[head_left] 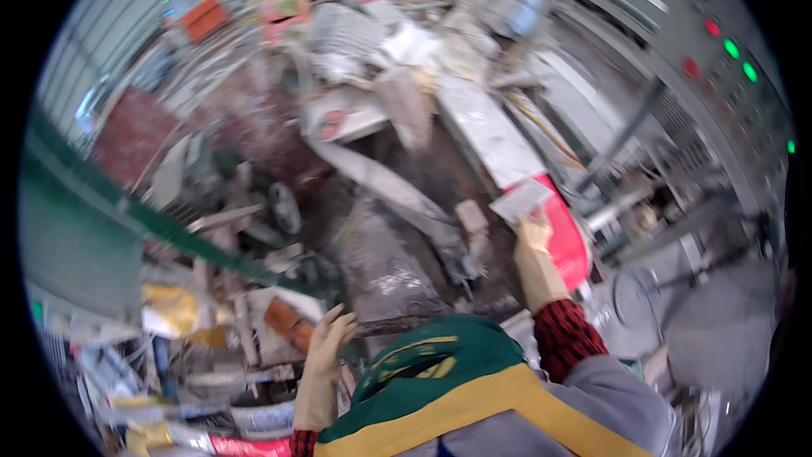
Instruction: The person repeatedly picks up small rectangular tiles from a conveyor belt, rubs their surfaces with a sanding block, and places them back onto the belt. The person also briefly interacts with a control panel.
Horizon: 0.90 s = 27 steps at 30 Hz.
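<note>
The picture is blurred by motion. My right hand (pixel 534 256), in a pale glove, reaches forward and grips a flat grey tile piece (pixel 523 199) by its near edge, beside a red rounded cover (pixel 565 239). My left hand (pixel 324 364), also gloved, hangs with fingers spread near a dark metal edge (pixel 385 322) and holds nothing. My green and yellow vest (pixel 440 389) fills the lower middle.
A dusty machine bed (pixel 381 245) with a long grey slab (pixel 486 131) runs away from me. A green rail (pixel 169 228) crosses at left above rubble and scraps (pixel 178 313). A control panel with red and green lamps (pixel 727 46) stands at right.
</note>
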Tool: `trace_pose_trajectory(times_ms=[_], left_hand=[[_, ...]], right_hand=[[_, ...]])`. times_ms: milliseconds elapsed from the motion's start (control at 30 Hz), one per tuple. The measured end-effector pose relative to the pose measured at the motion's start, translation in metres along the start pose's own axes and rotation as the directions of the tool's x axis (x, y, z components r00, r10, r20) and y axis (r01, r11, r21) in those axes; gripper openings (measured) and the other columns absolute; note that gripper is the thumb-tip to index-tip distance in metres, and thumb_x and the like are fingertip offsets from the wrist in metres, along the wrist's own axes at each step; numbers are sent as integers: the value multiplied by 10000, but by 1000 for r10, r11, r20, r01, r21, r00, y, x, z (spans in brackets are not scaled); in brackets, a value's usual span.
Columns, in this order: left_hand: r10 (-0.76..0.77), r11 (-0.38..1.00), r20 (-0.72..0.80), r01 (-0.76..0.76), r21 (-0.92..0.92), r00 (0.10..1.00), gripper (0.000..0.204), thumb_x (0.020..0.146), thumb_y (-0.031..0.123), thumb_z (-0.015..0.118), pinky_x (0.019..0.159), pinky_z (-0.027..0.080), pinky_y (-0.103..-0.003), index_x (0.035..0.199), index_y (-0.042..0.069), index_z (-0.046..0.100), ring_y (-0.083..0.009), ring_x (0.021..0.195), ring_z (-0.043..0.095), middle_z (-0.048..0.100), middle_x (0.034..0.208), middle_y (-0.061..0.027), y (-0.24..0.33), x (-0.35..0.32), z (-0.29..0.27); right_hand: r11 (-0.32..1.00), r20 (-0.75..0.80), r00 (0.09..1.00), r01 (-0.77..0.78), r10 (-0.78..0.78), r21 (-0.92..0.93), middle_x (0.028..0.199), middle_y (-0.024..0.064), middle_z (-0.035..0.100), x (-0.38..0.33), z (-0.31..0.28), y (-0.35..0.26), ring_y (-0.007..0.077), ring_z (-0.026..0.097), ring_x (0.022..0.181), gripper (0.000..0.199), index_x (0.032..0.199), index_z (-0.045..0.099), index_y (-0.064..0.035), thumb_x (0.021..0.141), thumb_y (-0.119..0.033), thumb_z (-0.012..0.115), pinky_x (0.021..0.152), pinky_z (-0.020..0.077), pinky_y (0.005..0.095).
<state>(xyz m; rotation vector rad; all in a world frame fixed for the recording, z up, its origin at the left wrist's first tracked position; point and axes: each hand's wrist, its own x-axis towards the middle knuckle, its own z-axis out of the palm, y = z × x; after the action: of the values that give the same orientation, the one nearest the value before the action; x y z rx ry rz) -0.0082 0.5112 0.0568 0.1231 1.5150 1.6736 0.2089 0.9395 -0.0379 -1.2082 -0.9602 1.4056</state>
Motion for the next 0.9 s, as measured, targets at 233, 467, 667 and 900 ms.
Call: trace_pose_trajectory(times_ms=[233,467,667,900], left_hand=[[-106,994,-108,104,-21,988,406,988,208,569,910,503,-306,1358,75,468,-159,1013,623,620,1191,-91,-9,-13,1],[-84,994,-126,76,-73,988,398,993,208,560,896,508,-289,1362,83,476,-153,1003,630,633,1181,-92,-10,-13,-7],[-47,993,-145,31,-110,988,369,988,231,569,888,513,-287,1323,90,503,-161,1008,633,634,1188,-102,-17,-10,-29],[139,980,-358,-179,-81,923,452,980,258,571,954,474,-323,1325,-19,480,-191,1073,603,612,1206,-133,-11,-42,-86]], right_hand=[[999,-122,992,38,-33,37,944,119,668,23,8,-20,172,632,748,731,1444,403,-76,751,27,612,626,516,323],[921,-92,988,80,-124,-381,1056,146,666,36,15,-9,258,654,908,435,1205,537,1,800,-95,663,768,523,337],[767,-89,996,-63,8,-638,940,109,701,87,-56,-17,270,676,864,453,1234,547,-41,849,-268,621,769,540,392],[978,224,974,36,11,-206,1167,167,620,72,-64,11,300,632,1028,511,1357,468,-40,921,-300,523,861,525,413]])
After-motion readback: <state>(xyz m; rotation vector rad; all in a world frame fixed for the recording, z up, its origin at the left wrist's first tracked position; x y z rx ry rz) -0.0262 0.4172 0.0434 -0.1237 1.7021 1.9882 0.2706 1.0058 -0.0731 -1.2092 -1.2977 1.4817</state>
